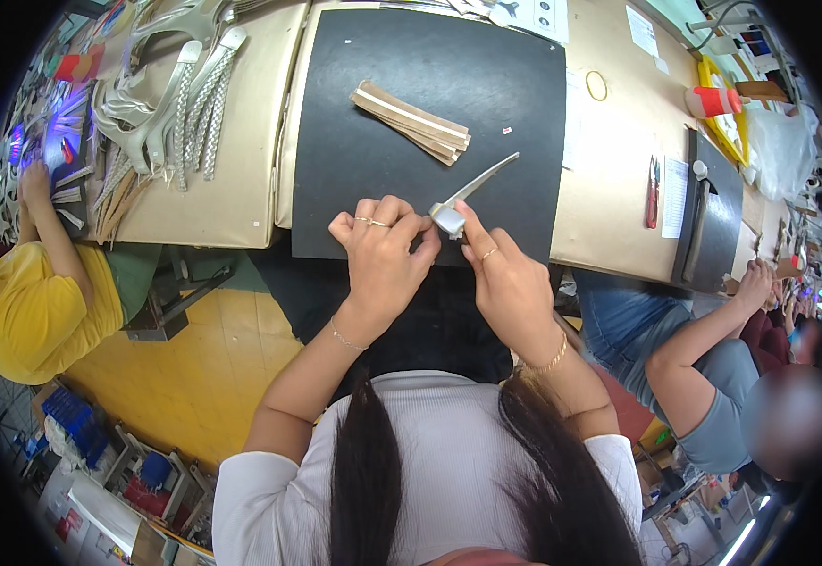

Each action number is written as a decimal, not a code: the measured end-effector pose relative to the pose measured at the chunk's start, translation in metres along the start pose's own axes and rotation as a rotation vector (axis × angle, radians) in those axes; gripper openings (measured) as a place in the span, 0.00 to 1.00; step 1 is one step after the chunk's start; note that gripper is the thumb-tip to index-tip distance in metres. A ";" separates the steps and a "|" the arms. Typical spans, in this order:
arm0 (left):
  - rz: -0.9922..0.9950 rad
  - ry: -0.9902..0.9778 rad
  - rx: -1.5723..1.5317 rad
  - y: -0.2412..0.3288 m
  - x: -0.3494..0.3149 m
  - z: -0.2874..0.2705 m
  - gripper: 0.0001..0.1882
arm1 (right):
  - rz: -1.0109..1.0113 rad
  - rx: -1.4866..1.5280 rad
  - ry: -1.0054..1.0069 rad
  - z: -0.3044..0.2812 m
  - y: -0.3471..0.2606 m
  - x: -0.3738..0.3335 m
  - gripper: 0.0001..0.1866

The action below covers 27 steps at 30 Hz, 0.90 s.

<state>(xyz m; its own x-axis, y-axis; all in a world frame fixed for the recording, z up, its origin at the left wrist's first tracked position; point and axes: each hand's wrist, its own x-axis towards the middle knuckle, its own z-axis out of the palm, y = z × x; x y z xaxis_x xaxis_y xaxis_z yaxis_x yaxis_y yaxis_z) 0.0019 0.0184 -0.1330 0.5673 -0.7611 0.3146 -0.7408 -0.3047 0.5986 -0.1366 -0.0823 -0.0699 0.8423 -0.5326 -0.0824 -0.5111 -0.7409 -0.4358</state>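
A narrow pale silver-grey strap [483, 181] is held above the front of the black mat [335, 141], its thin tip pointing away to the right. Its broad, shiny near end lies between my two hands. My right hand [507, 283] pinches that end from the right, index finger stretched along it. From the left, my left hand [385, 253] is closed, with thumb and index finger pressed together at the strap's edge. Exactly what those fingertips grip is partly hidden. Beyond my hands, a fanned bundle of brown strips [411, 123] with whitish bands lies on the mat.
Braided straps [205, 99] and silver-grey strap parts [142, 127] pile up at the left. On the right lie red-handled pliers [654, 193], a rubber band [597, 86] and another black mat [713, 231]. Co-workers sit either side, one in a yellow shirt [43, 307].
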 end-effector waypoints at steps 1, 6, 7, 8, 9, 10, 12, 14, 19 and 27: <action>0.005 0.001 0.007 0.000 0.000 0.000 0.08 | 0.019 0.009 0.012 0.001 0.000 0.001 0.30; -0.001 0.016 -0.002 -0.001 -0.003 0.000 0.08 | -0.045 0.129 0.172 0.002 0.000 -0.003 0.31; 0.002 0.017 0.011 -0.001 -0.003 0.001 0.08 | -0.083 0.130 0.174 0.003 0.000 -0.003 0.31; 0.008 0.019 0.021 -0.002 -0.004 0.001 0.08 | -0.039 0.068 0.131 0.002 0.000 -0.004 0.31; 0.016 0.022 0.031 -0.003 -0.004 0.001 0.08 | -0.032 0.023 0.088 0.002 0.000 -0.004 0.32; 0.016 0.029 0.020 -0.004 -0.004 0.001 0.08 | -0.013 -0.035 0.056 0.002 0.000 -0.004 0.32; 0.013 0.023 0.002 -0.005 -0.006 -0.003 0.08 | -0.040 0.095 0.142 0.001 -0.001 -0.004 0.31; -0.008 0.020 -0.013 -0.006 -0.008 -0.007 0.08 | -0.051 0.114 0.153 0.001 -0.001 -0.003 0.29; -0.013 0.015 -0.002 -0.007 -0.010 -0.016 0.08 | -0.038 -0.020 -0.004 0.002 0.000 0.002 0.29; 0.115 0.002 -0.070 -0.007 -0.004 -0.012 0.14 | 0.013 0.258 0.264 -0.025 0.003 0.000 0.32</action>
<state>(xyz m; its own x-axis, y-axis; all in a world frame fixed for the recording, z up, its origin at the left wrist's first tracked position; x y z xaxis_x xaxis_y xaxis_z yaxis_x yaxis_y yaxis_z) 0.0091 0.0306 -0.1292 0.4809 -0.7877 0.3851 -0.7739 -0.1750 0.6086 -0.1424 -0.0951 -0.0493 0.7457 -0.6536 0.1297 -0.4335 -0.6237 -0.6505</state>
